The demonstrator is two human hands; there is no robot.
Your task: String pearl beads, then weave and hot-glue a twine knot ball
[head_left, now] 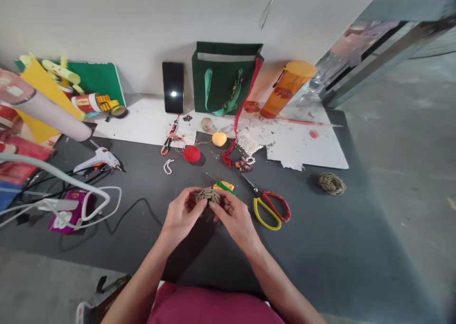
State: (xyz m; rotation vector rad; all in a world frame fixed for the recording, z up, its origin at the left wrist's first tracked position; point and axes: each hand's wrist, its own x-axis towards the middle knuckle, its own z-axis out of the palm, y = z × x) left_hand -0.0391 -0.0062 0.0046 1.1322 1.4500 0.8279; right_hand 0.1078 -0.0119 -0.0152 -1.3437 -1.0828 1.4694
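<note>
Between my two hands, just above the dark table (313,248), is a small round brownish-grey braided piece (209,195). My left hand (185,212) grips its left side with thumb and fingers. On its right side the thumb and fingers of my right hand (233,214) press against it. Right behind it lie a green and yellow item (225,186) and a thin red thread. Scissors (269,203) with one red and one yellow handle rest to the right of my right hand. A similar braided coil (331,184) sits farther right on the table.
Behind my hands are a red yarn ball (191,154), a yellowish ball (219,139), and beads (168,166). A phone (173,87), a green paper bag (224,79) and an orange bottle (288,89) stand at the back. Left are a glue gun (99,160) and cables (103,200).
</note>
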